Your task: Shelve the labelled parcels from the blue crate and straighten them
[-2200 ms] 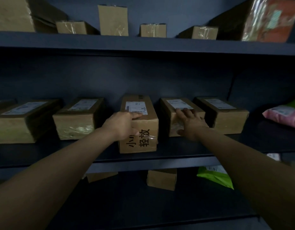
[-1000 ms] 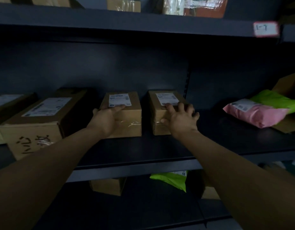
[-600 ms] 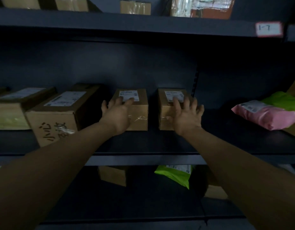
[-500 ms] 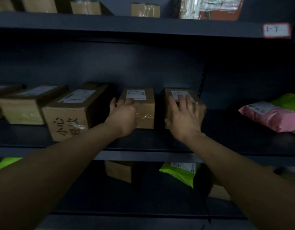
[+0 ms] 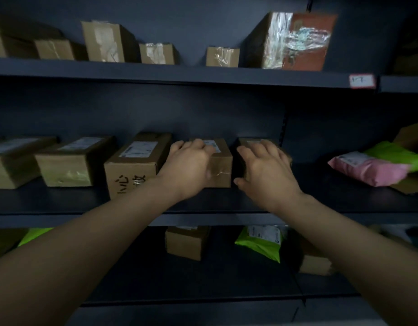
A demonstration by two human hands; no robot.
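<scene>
1. Dim light falls on dark blue-grey metal shelving [image 5: 203, 74] that fills the view, with parcels on three levels.
2. Five brown cardboard parcels stand in a row on the middle shelf [image 5: 321, 203], each with a white printed label on top. The print is too blurred to read.
3. The left grip [image 5: 189, 168], a bare hand, wraps the top front edge of the small tape-sealed cardboard box [image 5: 221, 170]. Its fingers curl onto the label and the palm lies against the front.
4. The right grip [image 5: 264, 170] lies on the rightmost cardboard box [image 5: 243, 142] with fingers spread and nearly straight. It presses rather than clasps and hides most of the box.
5. These two boxes stand just beside each other, with a narrow dark gap between them.
6. Left of them stands a longer brown box with black handwriting [image 5: 130, 175]. On its front, "心" and "放" can be read, and the forearm hides the rest.
7. Well to the right lies a pink plastic mailer [image 5: 368, 170] with a white label, and a lime-green mailer [image 5: 396, 154] lies just behind it.
8. A white red-bordered tag [image 5: 361, 81] on the upper shelf's edge seems to read "1-7".
9. Above it stands a large box with an orange-red face [image 5: 304, 41] under shiny tape.
</scene>
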